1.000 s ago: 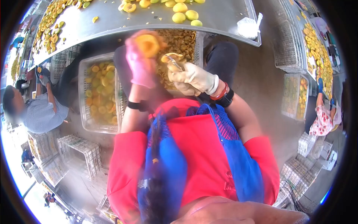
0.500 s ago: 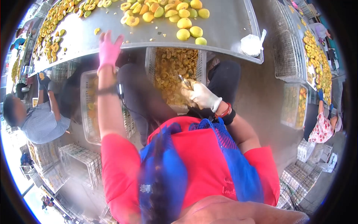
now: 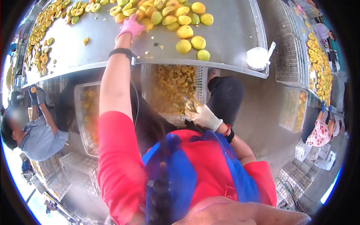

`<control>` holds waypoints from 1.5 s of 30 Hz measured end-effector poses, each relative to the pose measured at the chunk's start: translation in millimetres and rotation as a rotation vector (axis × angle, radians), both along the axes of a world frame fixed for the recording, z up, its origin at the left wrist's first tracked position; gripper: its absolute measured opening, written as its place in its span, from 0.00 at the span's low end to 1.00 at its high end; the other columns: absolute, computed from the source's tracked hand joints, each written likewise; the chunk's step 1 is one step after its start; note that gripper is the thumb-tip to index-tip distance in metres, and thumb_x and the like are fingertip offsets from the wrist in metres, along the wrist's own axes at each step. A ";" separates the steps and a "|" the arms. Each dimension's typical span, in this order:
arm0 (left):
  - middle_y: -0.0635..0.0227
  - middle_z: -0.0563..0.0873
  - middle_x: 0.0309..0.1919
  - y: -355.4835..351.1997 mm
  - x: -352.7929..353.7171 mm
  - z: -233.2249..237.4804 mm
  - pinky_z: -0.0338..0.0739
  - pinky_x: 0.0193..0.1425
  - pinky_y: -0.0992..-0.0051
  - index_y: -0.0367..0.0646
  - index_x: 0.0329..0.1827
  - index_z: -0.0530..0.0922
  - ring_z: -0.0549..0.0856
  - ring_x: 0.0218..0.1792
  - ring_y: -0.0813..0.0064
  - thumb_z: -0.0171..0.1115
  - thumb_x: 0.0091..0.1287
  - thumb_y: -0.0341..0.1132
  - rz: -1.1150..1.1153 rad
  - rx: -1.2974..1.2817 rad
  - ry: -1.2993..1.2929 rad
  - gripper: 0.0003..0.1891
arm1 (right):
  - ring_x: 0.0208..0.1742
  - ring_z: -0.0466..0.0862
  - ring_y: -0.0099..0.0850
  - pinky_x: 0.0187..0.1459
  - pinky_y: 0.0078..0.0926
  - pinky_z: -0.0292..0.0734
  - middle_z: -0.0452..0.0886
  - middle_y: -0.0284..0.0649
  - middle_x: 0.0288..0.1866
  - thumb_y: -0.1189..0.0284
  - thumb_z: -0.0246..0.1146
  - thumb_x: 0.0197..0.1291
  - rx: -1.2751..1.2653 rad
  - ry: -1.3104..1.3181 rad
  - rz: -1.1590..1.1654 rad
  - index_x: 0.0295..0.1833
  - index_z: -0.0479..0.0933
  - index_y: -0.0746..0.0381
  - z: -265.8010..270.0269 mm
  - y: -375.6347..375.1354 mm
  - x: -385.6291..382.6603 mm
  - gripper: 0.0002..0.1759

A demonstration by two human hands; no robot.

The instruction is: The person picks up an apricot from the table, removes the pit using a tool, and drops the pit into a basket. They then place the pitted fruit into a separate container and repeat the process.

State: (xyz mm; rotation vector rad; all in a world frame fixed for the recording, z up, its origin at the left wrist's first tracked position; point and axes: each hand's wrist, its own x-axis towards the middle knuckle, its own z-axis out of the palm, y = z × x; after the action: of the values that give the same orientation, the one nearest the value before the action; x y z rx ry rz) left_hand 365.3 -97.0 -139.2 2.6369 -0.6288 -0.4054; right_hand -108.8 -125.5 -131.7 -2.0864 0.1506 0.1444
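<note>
My left hand (image 3: 130,28), in a pink glove, reaches over the metal table (image 3: 228,33) to the near side of a pile of yellow and orange fruits (image 3: 168,18). Its fingers are apart, with the fingertips right at an orange fruit (image 3: 140,15). Lower down, my right hand (image 3: 205,116), in a stained white glove, is closed around a small tool (image 3: 186,100) with a metal tip; its exact kind is hard to make out. Behind that hand, a plastic crate (image 3: 201,80) between my knees holds many cut fruit pieces (image 3: 170,86).
Halved fruits (image 3: 39,45) cover the table's left side. A knotted white plastic bag (image 3: 257,58) sits at its right corner. Beside my left leg stands a bin of fruit (image 3: 79,112). Stacked crates (image 3: 288,56) rise at right. Co-workers sit at left (image 3: 45,135) and right (image 3: 318,131).
My left hand has moved forward and right, from above the table's near edge to the fruit pile. My right hand stays low over the crate, still holding the tool.
</note>
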 end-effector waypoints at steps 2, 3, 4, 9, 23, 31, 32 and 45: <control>0.56 0.66 0.76 -6.8 -15.8 1.3 0.65 0.77 0.57 0.61 0.77 0.65 0.68 0.74 0.47 0.75 0.51 0.47 -0.073 0.005 0.015 0.46 | 0.41 0.82 0.52 0.41 0.46 0.78 0.78 0.52 0.41 0.74 0.61 0.55 -0.046 -0.025 0.004 0.35 0.77 0.65 12.5 -0.1 7.9 0.05; 0.56 0.66 0.76 -9.2 -22.7 4.3 0.64 0.78 0.56 0.62 0.77 0.66 0.68 0.74 0.47 0.74 0.52 0.47 -0.112 0.004 0.022 0.45 | 0.41 0.82 0.52 0.40 0.46 0.79 0.78 0.52 0.41 0.73 0.61 0.55 -0.094 -0.062 0.019 0.35 0.77 0.65 14.7 -0.8 10.3 0.06; 0.57 0.63 0.78 -9.8 -29.9 7.6 0.64 0.78 0.54 0.65 0.77 0.65 0.66 0.75 0.46 0.75 0.53 0.45 -0.176 -0.008 0.066 0.45 | 0.40 0.82 0.52 0.39 0.46 0.79 0.79 0.52 0.41 0.73 0.62 0.55 -0.190 -0.145 0.062 0.35 0.77 0.65 13.5 -1.5 9.9 0.06; 0.53 0.54 0.81 -16.0 -84.5 22.3 0.66 0.78 0.62 0.65 0.81 0.58 0.62 0.78 0.50 0.75 0.54 0.41 -0.511 0.173 0.047 0.49 | 0.36 0.83 0.53 0.37 0.46 0.80 0.79 0.54 0.39 0.71 0.62 0.58 -0.201 -0.226 -0.004 0.38 0.78 0.66 7.3 5.6 1.2 0.09; 0.61 0.74 0.58 25.3 -162.9 19.6 0.82 0.45 0.73 0.43 0.58 0.81 0.84 0.44 0.70 0.74 0.58 0.33 -0.095 -0.479 0.153 0.23 | 0.30 0.79 0.33 0.36 0.33 0.74 0.79 0.43 0.29 0.65 0.63 0.67 0.268 -0.028 -0.353 0.46 0.73 0.65 71.0 3.6 0.3 0.13; 0.66 0.76 0.64 68.0 -277.7 127.6 0.79 0.62 0.73 0.38 0.62 0.79 0.78 0.63 0.74 0.68 0.62 0.23 -0.403 -0.910 0.472 0.23 | 0.32 0.80 0.26 0.36 0.29 0.78 0.80 0.37 0.33 0.72 0.67 0.65 0.214 -0.429 -0.631 0.51 0.75 0.62 106.7 -16.1 25.5 0.13; 0.65 0.77 0.65 72.9 -291.7 133.4 0.78 0.62 0.72 0.38 0.63 0.79 0.78 0.63 0.74 0.68 0.62 0.23 -0.428 -0.933 0.478 0.23 | 0.32 0.80 0.26 0.35 0.28 0.78 0.80 0.36 0.33 0.72 0.67 0.65 0.225 -0.470 -0.611 0.52 0.75 0.62 109.3 -15.7 27.9 0.13; 0.54 0.86 0.50 88.8 -358.1 140.9 0.82 0.54 0.68 0.37 0.64 0.73 0.86 0.50 0.64 0.43 0.78 0.61 0.026 -1.374 0.707 0.33 | 0.32 0.86 0.49 0.32 0.41 0.79 0.82 0.49 0.32 0.73 0.68 0.61 -0.110 -0.690 -0.483 0.51 0.71 0.64 116.3 27.6 7.8 0.17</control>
State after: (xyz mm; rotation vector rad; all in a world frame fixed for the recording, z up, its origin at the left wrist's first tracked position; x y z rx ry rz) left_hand 7.2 -8.2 1.7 1.0893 -0.3777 -0.5641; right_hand -101.0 -97.9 -15.4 -2.0282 0.2356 -0.8787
